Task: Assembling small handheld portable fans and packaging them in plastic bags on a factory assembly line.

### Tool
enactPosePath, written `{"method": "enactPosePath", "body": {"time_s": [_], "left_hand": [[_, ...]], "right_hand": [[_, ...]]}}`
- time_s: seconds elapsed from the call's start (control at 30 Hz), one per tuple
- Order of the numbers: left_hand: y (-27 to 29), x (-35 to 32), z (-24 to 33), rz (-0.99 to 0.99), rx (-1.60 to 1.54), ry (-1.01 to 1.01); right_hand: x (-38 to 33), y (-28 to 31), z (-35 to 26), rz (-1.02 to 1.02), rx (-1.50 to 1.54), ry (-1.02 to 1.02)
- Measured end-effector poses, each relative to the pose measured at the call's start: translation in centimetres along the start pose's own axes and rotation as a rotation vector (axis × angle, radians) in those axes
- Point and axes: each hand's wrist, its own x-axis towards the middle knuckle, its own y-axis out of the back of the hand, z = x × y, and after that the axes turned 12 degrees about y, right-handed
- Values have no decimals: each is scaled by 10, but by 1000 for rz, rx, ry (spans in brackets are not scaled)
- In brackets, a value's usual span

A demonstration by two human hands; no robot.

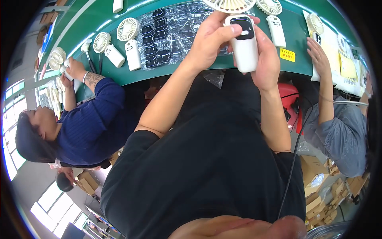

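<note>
A white handheld fan (245,55) is held up over the table's near edge, its round grille at the top of the view. My left hand (209,44) is closed around the fan's upper body, with the thumb lying on the glossy dark panel near a small white button. Along the other side of the handle, my right hand (267,61) is wrapped with its fingers partly hidden behind. Beyond my left hand, several black panel pieces (161,34) in clear plastic sheets lie on the green table (111,77).
Left of the sheets lie white handheld fans (132,55) and a hammer-like tool (88,53). Another fan (276,32) and a yellow card (287,55) are to the right. Co-workers sit on both sides; the left one (85,119) holds a white piece. Cardboard boxes (312,171) stand behind at right.
</note>
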Motion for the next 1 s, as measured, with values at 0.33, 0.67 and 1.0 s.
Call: {"method": "enactPosePath", "body": {"time_s": [0.33,0.67,1.0], "left_hand": [[-9,-3,-11,20,-15,-194],[-6,2,2,97,-116,-45],[-13,11,-18,251,-97,-152]], "right_hand": [[-5,-5,12,106,23,114],[-6,-4,18,13,-156,134],[-10,-5,27,112,-92,141]]}}
